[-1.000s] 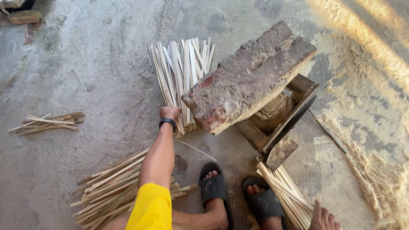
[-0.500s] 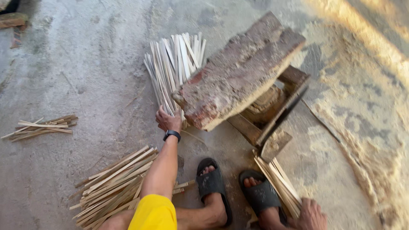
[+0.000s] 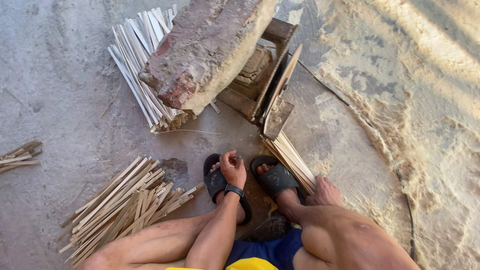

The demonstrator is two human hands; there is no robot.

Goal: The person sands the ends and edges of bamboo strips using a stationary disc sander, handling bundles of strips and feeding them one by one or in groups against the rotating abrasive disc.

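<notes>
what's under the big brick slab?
Under the brick slab the lower ends of the pale stick bundle show on the left, a wooden frame on the right. How the slab is supported is covered.

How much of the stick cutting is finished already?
Done: a fanned bundle of pale sticks lies by the block, and a loose heap by the knee. In hand: the right hand rests on more sticks under the blade; the left hand holds nothing clear. How many remain is not visible.
</notes>
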